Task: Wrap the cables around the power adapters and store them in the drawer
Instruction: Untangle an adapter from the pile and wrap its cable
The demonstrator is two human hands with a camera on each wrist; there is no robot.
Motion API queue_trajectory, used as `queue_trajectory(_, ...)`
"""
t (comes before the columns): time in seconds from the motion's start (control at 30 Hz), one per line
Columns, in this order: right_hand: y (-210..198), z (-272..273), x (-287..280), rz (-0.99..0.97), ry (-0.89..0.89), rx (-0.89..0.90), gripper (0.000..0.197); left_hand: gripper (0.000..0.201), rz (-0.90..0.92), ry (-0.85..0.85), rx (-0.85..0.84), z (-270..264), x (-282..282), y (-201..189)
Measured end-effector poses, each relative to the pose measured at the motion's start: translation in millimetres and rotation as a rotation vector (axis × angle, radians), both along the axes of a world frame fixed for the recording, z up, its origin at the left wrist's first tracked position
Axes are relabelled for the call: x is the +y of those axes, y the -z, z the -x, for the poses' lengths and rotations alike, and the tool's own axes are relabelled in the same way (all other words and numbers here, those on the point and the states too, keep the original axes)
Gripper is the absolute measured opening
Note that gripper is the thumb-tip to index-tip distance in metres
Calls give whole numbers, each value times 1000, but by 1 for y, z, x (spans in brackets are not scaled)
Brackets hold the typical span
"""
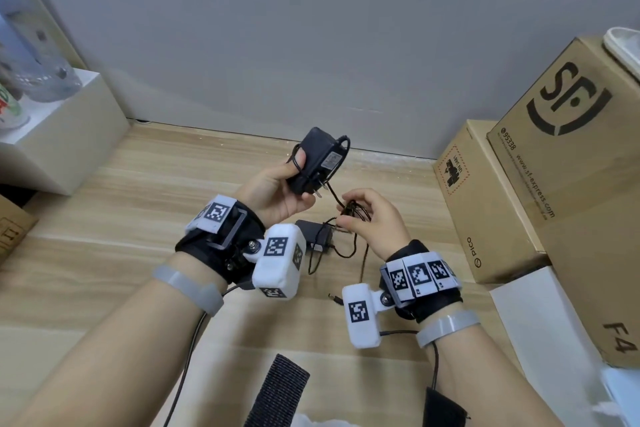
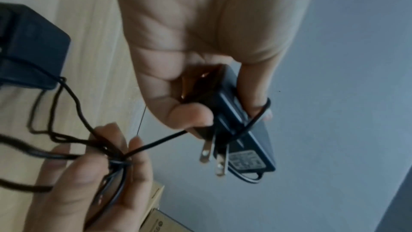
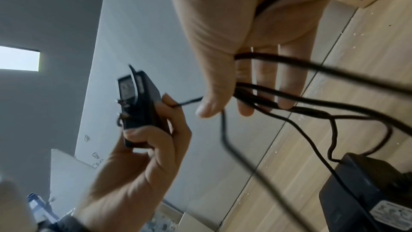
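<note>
- Left hand (image 1: 277,189): raised above the wooden tabletop (image 1: 121,218), palm turned toward the wearer, forearm coming in from the lower left. Fingers and thumb are curling round a black power adapter (image 1: 317,159), thumb lying along the near side, fingertips wrapping the far edge.
- Held adapter: standing roughly upright in the grip, label face turned right, two metal prongs (image 2: 211,154) projecting just past the fingertips in the left wrist view. One turn of thin black cable (image 2: 256,121) is crossing the body and passing over the thumb.
- Right hand (image 1: 372,222): hovering lower and just right of the left hand, back of the hand up, wrist bent. Thumb and fingers are pinching a bunch of black cable loops (image 1: 355,211); the strand from the held adapter is running straight into that pinch.
- Second power adapter (image 1: 315,236): lying flat on the tabletop, below the right fingertips, its cable trailing loose toward the wrist, untouched by either hand.
- Cardboard boxes (image 1: 485,204): stacked well right of the right hand.
- Drawer: not visible in any view.
</note>
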State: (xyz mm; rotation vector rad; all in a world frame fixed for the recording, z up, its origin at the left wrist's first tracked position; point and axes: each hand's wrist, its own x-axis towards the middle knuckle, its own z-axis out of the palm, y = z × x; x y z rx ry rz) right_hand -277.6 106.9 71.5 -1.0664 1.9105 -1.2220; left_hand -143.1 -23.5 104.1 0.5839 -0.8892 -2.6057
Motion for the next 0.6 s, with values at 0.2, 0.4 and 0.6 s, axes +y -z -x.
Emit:
queue_trajectory(0.2,-1,2,-1,69,69,-127,26,86,-74,-86,-5,-4,-5,5)
queue_trajectory(0.4,-4,3,-1,86,106,-313,21,86,-71,-135,3,-4,-8,6)
queue_trajectory(0.6,-6,4,-5,29,210,-292,21,46,-33,-134,-97,-6,-6,5)
